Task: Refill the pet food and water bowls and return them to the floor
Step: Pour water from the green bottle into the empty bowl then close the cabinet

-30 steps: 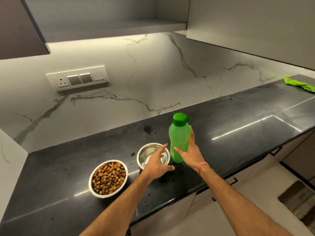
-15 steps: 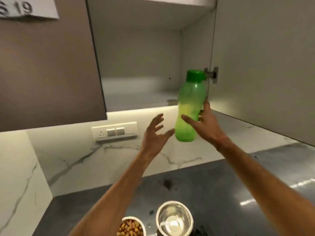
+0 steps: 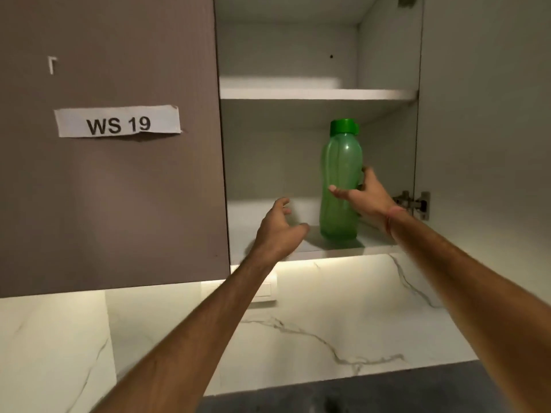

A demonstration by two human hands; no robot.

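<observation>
Right fingers: your right hand [image 3: 368, 198] curls round the lower half of the green bottle [image 3: 340, 186], thumb laid across its front, fingers wrapped behind its right side.
Left fingers: your left hand [image 3: 278, 231] holds nothing; the fingers are spread and loosely bent, palm turned toward the bottle, just short of it at its 8 o'clock.
Bottle: upright, dark green cap [image 3: 343, 127] on top, base at or just above the lower shelf [image 3: 268, 222] of the open wall cabinet; you cannot tell whether it touches.
Wrist: a thin pink band [image 3: 391, 217] circles your right wrist.
Cabinet: the upper shelf [image 3: 316, 93] lies at the bottle's 12 o'clock; the open door's hinge [image 3: 413, 203] sits at its 3 o'clock, just beyond your right hand.
Neighbouring door: the closed brown door [image 3: 113, 189] at 9 o'clock carries a paper label [image 3: 117, 122] reading "WS 19".
Below: marbled white backsplash [image 3: 328, 317] at 6 o'clock, a white switch plate [image 3: 265, 290] partly hidden by your left forearm, and a strip of dark counter [image 3: 387, 394] at the bottom edge.
</observation>
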